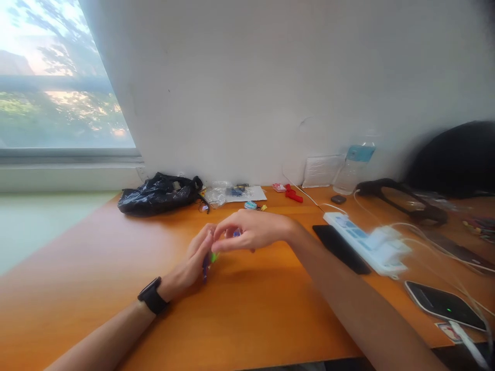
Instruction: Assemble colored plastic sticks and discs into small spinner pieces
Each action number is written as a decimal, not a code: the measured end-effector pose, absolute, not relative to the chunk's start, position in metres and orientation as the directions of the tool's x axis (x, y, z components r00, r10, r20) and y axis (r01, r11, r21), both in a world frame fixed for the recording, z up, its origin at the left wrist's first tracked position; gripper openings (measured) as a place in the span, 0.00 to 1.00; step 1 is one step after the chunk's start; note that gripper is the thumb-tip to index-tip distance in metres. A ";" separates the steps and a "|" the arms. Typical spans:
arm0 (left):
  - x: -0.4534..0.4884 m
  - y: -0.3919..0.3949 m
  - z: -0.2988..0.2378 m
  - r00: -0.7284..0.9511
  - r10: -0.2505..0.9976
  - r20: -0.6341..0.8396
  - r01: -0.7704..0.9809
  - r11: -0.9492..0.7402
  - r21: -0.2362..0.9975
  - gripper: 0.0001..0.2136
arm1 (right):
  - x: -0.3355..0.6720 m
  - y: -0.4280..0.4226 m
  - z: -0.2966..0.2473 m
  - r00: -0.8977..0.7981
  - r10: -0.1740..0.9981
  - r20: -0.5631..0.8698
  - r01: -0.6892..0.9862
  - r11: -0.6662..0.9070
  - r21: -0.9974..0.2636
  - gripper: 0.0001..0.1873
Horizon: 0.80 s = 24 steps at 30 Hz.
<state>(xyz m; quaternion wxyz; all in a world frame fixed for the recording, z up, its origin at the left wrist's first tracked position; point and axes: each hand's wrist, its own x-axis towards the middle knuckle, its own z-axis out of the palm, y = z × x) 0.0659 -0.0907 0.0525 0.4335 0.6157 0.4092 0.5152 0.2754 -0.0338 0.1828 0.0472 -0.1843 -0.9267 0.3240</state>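
Observation:
My left hand (pixel 194 255), a dark watch on its wrist, is closed on a small purple-and-green object (pixel 206 267). Most of that object is hidden by the fingers, so its kind cannot be made out. My right hand (pixel 247 230) arches over from the right, its thumb and forefinger bent together at the left fingertips. A bit of a small blue piece (pixel 236 233) shows between the right hand's fingers. What the right fingertips grip is hidden.
A black plastic bag (pixel 160 195) lies at the back left. Along the wall are a white sheet (pixel 255 194), red pieces (pixel 294 194) and a clear bottle (pixel 353 167). To the right are a power strip (pixel 363 242), cables and a phone (pixel 444 305).

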 end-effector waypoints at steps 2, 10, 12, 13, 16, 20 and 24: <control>0.066 -0.086 0.049 0.077 0.955 0.287 0.019 -0.290 0.957 0.28 | 0.277 -0.033 0.181 -0.932 0.362 -0.026 0.304 0.738 -0.602 0.09; 0.056 -0.075 0.046 -0.057 0.937 0.345 -0.021 -0.346 0.938 0.27 | 0.277 -0.030 0.181 -0.853 0.502 0.142 0.313 0.710 -0.631 0.14; 0.055 -0.077 0.050 -0.001 0.928 0.372 -0.018 -0.372 0.928 0.26 | 0.279 -0.031 0.186 -0.825 0.530 0.197 0.296 0.701 -0.649 0.13; 0.056 -0.078 0.053 0.054 0.927 0.370 -0.011 -0.370 0.929 0.26 | 0.281 -0.031 0.189 -0.814 0.541 0.212 0.292 0.696 -0.656 0.13; 0.063 -0.085 0.063 0.227 0.925 0.304 0.070 -0.326 0.943 0.24 | 0.288 -0.030 0.196 -0.823 0.539 0.177 0.302 0.681 -0.667 0.11; 0.071 -0.091 0.067 0.254 0.937 0.241 0.167 -0.288 0.943 0.15 | 0.298 -0.026 0.199 -0.910 0.414 -0.010 0.319 0.685 -0.654 0.11; 0.066 -0.092 0.066 0.253 0.935 0.248 0.135 -0.288 0.948 0.14 | 0.301 -0.022 0.194 -0.907 0.415 -0.075 0.366 0.688 -0.627 0.07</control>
